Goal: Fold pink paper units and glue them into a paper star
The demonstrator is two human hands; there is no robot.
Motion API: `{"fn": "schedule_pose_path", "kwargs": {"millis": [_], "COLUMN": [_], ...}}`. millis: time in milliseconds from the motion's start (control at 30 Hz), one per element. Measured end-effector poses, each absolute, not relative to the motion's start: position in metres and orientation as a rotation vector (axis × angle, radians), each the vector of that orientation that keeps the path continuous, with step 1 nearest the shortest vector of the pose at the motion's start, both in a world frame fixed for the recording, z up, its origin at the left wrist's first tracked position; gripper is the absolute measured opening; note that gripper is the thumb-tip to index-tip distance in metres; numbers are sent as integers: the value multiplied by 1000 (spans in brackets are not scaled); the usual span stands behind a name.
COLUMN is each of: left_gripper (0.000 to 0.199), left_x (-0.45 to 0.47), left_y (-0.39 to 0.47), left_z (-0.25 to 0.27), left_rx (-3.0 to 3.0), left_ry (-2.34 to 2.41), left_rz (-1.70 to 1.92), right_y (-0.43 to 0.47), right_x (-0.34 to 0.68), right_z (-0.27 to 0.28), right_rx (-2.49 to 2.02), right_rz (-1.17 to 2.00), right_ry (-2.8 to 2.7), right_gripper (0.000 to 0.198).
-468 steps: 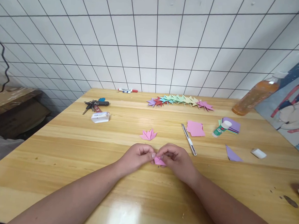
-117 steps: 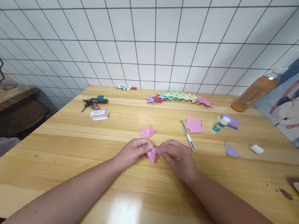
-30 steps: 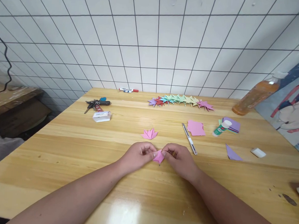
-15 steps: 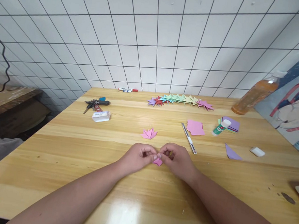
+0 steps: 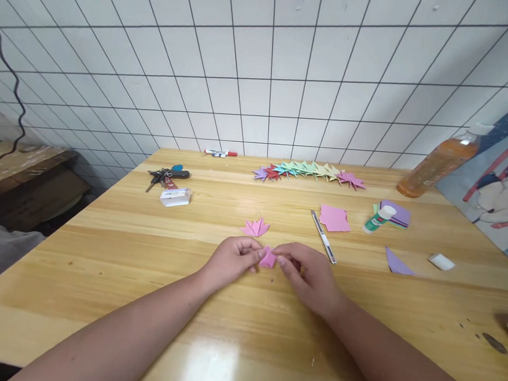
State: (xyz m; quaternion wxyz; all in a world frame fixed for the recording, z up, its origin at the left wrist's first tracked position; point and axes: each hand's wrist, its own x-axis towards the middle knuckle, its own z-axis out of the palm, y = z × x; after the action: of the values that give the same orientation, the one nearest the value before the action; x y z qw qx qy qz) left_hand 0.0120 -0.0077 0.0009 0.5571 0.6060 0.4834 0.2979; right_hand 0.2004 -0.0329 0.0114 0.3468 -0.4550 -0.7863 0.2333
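A small folded piece of pink paper (image 5: 268, 257) is between my hands, low over the table. My left hand (image 5: 234, 261) pinches its left edge between thumb and fingers. At the right edge, my right hand (image 5: 308, 275) has its thumb and forefinger closed on or against the paper; the exact contact is too small to make out. Just beyond my fingers lies a pink folded paper fan shape (image 5: 255, 228) with pointed tips. To the right of it a utility knife (image 5: 324, 237) lies aslant, beside some square pink paper (image 5: 335, 218).
A row of colourful folded paper pieces (image 5: 310, 170) lies near the tiled wall. On the right are a glue stick (image 5: 378, 219), coloured paper sheets (image 5: 398, 213), a purple triangle (image 5: 397, 262), an eraser-like white block (image 5: 441, 261) and a bottle (image 5: 441, 160). Keys (image 5: 165, 177), a small box (image 5: 175, 196) and a marker (image 5: 220, 153) lie left.
My hands have drawn slightly apart, the right one shifting rightward. More of the pink folded paper shows between them now. The whole view has shifted a little.
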Motion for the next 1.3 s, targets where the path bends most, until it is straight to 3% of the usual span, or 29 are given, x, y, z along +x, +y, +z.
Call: {"fn": "schedule_pose_path", "kwargs": {"millis": [267, 700, 933, 1167, 1300], "left_gripper": [28, 27, 26, 30, 31], "left_x": [10, 16, 17, 16, 15], "left_y": [-3, -11, -12, -11, -8], "left_z": [3, 0, -2, 6, 6], "left_rx": [1255, 1157, 1207, 1205, 1174], "left_ry": [1090, 937, 982, 1033, 1045], "left_rz": [811, 750, 760, 808, 804], "right_y": [-35, -35, -29, -26, -28], "right_x": [197, 195, 198, 197, 200], "right_z": [16, 8, 8, -1, 2], "right_rx": [-1120, -1403, -1395, -1295, -1308], "right_rz": [411, 307, 526, 895, 748], "right_ry": [-2363, -2275, -2199, -1913, -2009], "right_gripper": [22, 22, 16, 25, 23]}}
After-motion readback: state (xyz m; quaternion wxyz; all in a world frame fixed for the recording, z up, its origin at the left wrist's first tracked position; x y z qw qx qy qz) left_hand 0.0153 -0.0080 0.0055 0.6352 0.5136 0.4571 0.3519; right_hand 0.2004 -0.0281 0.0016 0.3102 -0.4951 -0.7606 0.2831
